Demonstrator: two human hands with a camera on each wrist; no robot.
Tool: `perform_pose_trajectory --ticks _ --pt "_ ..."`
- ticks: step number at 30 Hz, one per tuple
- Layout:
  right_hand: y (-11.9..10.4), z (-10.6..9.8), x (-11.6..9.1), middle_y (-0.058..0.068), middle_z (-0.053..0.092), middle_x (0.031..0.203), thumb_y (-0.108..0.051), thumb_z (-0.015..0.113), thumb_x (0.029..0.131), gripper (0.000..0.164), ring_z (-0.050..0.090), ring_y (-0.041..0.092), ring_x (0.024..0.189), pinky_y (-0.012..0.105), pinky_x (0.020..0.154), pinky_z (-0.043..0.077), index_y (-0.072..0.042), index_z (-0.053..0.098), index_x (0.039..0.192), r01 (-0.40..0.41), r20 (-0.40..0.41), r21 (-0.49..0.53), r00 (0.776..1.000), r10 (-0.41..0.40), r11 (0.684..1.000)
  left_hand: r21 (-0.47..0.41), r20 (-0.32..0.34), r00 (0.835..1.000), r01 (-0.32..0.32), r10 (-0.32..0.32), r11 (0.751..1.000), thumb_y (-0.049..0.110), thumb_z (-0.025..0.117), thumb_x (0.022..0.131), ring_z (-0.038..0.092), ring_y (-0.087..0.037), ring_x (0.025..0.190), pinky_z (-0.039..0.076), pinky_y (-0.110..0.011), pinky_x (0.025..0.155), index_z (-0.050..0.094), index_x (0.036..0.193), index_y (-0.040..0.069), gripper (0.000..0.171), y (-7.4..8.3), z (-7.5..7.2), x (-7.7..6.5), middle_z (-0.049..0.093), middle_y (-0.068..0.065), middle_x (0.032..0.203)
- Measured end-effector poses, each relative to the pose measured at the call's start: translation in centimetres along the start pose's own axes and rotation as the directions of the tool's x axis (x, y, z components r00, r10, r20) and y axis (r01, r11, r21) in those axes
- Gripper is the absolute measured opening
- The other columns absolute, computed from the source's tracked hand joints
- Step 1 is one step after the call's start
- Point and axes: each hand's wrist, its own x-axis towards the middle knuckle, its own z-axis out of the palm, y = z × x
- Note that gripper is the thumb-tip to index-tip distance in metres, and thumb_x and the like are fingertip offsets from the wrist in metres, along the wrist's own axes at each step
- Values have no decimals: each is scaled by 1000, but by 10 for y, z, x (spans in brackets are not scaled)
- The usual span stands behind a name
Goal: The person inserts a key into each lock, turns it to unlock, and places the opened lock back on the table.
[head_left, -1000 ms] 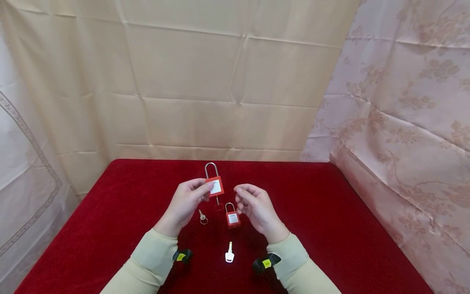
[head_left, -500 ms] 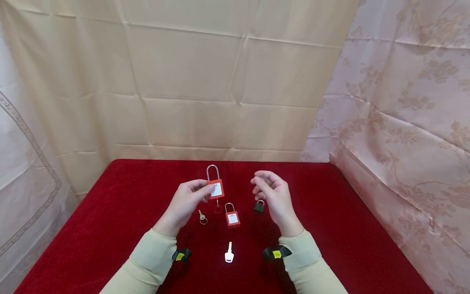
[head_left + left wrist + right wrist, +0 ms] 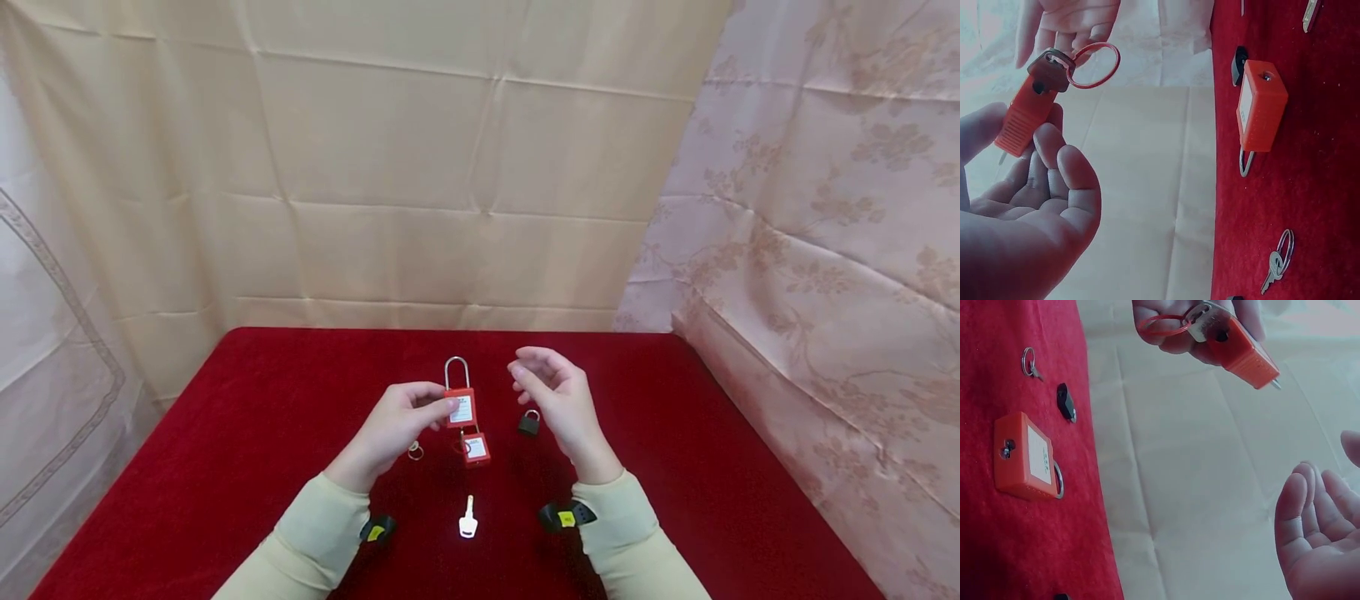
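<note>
Over the red cloth [image 3: 300, 433], head view: a red padlock with a tall metal shackle [image 3: 462, 408] is held up, shackle on top, at the fingertips of the left hand [image 3: 397, 425].
Left hand, head view: grasping that padlock, thumb across its face, the lock body just to the right of the hand.
Red ring [image 3: 468, 448], head view: hangs under the held lock and overlaps, as seen, a second red padlock [image 3: 478, 447] lying on the cloth.
Right hand [image 3: 555, 400], head view: released, fingers loosely bent, apart from the held lock.
Black padlock [image 3: 528, 425], head view: on the cloth, near the right hand.
Ringed key [image 3: 416, 451], head view: on the cloth, partly hidden by the left hand.
Silver key [image 3: 468, 521], head view: flat on the cloth, between the two wrists.
Padlock underside, left wrist view: the key [image 3: 1055, 72] with the red ring sits at this end, the body pinched between thumb and fingers.
Right palm, right wrist view: turned up and unoccupied, the gripped padlock well apart from it.
</note>
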Motion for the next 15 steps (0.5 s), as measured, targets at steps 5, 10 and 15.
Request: perform_pose_trajectory --ticks 5,10,15 --pt "-2 2 1 20 70 112 -10 71 96 30 66 26 89 36 71 58 -3 66 125 1 76 -53 997 3 999 19 33 999 -17 16 1000 19 72 95 64 -32 82 51 -34 71 72 112 -2 27 2 5 2 72 -9 87" --pt "-1 4 1 20 71 112 -9 70 96 31 68 30 94 40 74 58 -2 65 126 -27 164 -112 985 45 993 20 79 997 -21 19 1000 21 72 95 65 -28 82 50 -32 64 71 114 -2 29 4 11 3 72 -8 87" --pt "-2 9 2 17 72 108 -10 71 96 29 67 34 93 38 73 57 -2 67 124 -42 187 -112 980 63 993 6 98 995 -16 16 1000 20 71 96 64 -29 84 53 -39 78 70 114 -3 29 4 14 4 72 -8 89"
